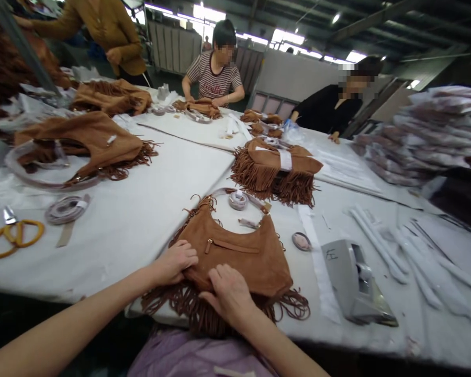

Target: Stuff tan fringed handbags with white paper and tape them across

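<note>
A brown suede bag (pixel 239 251) with a zip pocket and long fringe lies flat on the white table (pixel 141 209) in front of me. My left hand (pixel 176 261) rests on its lower left edge, fingers curled over the suede. My right hand (pixel 228 290) presses on the bottom edge where the fringe (pixel 204 309) hangs over the table's front, fingers bent and gripping the edge. The bag's wrapped strap (pixel 239 198) curves behind it.
A grey tape dispenser (pixel 353 283) stands right of the bag, white paper strips (pixel 380 241) beyond it. Yellow-handled scissors (pixel 13 235) lie far left. More fringed bags (pixel 277 167) and packed stacks (pixel 427 136) cover the table. Three people work at the far side.
</note>
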`<state>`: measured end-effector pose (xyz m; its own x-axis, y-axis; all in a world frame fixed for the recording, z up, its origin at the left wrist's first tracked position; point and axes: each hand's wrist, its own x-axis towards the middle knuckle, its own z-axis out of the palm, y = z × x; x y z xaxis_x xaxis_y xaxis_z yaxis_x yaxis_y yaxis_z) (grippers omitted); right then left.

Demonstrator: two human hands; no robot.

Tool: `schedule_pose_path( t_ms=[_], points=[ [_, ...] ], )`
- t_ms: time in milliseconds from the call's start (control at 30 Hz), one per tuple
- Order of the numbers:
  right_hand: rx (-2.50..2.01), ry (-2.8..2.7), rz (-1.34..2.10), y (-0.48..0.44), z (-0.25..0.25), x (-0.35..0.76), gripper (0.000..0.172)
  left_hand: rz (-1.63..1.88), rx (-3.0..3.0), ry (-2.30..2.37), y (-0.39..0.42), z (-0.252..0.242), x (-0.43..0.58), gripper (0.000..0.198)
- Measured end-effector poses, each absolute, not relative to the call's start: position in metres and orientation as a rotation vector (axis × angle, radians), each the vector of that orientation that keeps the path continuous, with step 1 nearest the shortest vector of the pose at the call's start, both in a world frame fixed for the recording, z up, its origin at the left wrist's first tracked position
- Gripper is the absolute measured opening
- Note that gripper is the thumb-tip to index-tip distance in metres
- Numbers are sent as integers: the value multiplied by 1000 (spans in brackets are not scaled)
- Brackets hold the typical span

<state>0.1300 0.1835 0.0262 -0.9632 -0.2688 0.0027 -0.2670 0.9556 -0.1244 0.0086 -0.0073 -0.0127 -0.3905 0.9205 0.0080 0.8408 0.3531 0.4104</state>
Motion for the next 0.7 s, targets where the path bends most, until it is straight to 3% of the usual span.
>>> schedule_pose_path(
  t_ms=[67,133,200,333,567,700],
  points=[
    [-382,3106,-210,224,34,147,28,492,1577,2363,-9,-8,5,19],
    [-281,3159,-191,266,34,163,27,484,1612,2282,-10,-2,3,42],
    [-294,3191,-248,300,26,174,22,488,1664,2193,-11,3,5,51],
    [-477,3237,-408,325,4,183,9,448,1618,2219,-6,-1,13,24],
    [-458,3283,-333,319,-17,171,20,387,1412,2284,16,9,23,18],
    [-455,3327,-434,314,-3,178,15,341,1464,2346,47,27,58,70]
  ],
)
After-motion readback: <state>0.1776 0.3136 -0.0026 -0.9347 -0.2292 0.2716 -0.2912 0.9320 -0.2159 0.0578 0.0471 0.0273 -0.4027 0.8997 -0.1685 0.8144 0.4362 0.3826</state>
